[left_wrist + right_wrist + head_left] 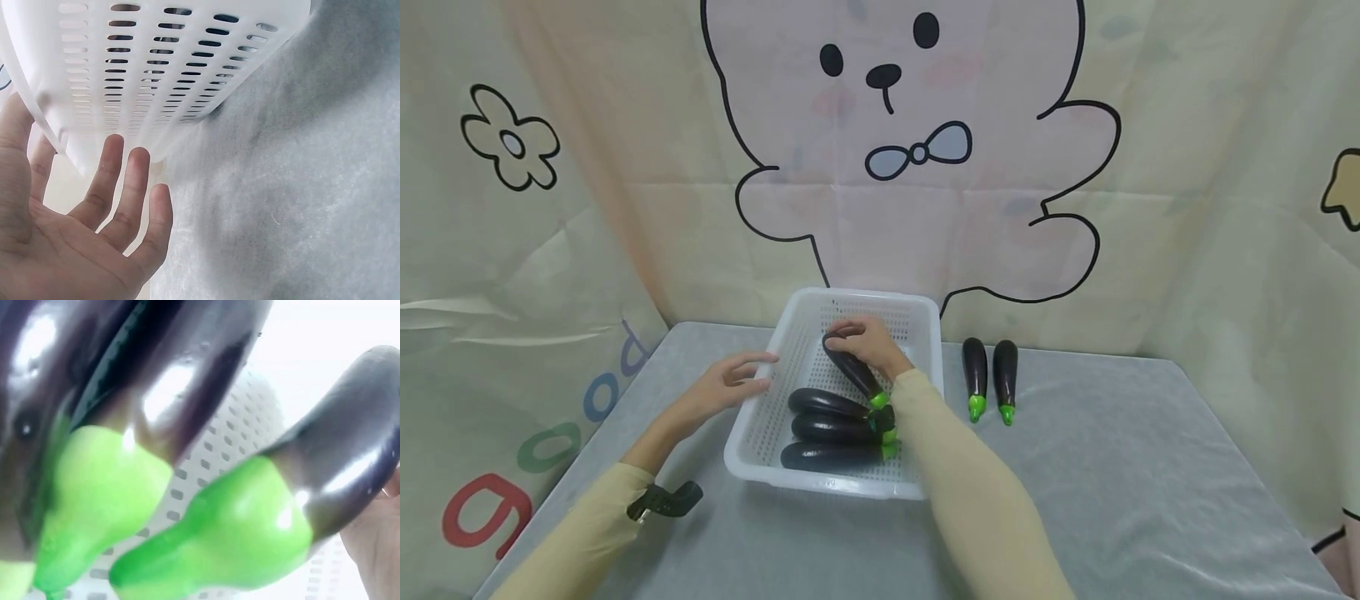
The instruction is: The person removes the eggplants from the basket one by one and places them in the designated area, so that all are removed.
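One eggplant [855, 372], pinched in the fingers of the right hand [874, 342] inside the basket [820, 481], twelve o'clock of three more eggplants [827, 429]! The left hand [718, 387] spreads its fingers wide at nine o'clock; that glossy skin could slip, jostling the row.

Glossy eggplant [854, 372] — smooth plastic basket [820, 481]

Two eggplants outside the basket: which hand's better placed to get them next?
Probably the right hand, once it releases its eggplant: the outside pair lies right of the basket, while the left hand is at its left side.
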A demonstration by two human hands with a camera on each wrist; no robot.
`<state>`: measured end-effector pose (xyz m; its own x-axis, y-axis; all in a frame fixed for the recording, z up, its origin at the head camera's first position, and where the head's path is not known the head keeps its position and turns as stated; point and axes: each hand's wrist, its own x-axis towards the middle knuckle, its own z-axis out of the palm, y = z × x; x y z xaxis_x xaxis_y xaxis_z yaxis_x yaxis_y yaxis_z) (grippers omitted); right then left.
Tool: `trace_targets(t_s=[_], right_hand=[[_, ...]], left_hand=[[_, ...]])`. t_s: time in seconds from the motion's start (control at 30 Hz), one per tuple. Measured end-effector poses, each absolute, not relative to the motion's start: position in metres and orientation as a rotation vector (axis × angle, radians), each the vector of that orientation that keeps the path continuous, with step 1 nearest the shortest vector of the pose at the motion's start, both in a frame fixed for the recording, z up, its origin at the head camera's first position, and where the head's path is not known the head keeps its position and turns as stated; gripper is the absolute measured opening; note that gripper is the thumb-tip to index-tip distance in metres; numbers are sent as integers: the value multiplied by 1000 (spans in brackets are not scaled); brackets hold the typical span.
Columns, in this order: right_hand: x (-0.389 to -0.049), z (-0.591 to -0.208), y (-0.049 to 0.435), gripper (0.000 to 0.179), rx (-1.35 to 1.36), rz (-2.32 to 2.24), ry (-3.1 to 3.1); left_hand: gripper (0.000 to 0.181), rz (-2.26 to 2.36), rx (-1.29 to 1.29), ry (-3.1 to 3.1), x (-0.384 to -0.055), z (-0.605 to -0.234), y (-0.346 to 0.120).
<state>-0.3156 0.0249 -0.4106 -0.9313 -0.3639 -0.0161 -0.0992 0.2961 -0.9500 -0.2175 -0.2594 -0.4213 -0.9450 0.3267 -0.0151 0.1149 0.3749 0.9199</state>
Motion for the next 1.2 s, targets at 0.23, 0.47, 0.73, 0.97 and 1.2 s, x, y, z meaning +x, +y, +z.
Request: trace_targets(t_s=[0.23, 0.47, 0.73, 0.97, 1.2], right_hand=[[-314, -403, 26, 34, -451, -1723, 2270], [-315, -397, 29, 36, -476, -1776, 2217], [-317, -384, 30, 34, -490, -1911, 2190], [-318, -373, 30, 41, -544, -1985, 2129], [-318, -366, 31, 35, -566, -2023, 2112]], left_hand=[[51, 1621, 416, 2433, -219, -423, -261], [52, 1622, 426, 2427, -219, -424, -260], [51, 1616, 432, 2446, -219, -423, -260], [51, 1620, 427, 2444, -218, -421, -259], [51, 1625, 428, 2442, -219, -422, -258]])
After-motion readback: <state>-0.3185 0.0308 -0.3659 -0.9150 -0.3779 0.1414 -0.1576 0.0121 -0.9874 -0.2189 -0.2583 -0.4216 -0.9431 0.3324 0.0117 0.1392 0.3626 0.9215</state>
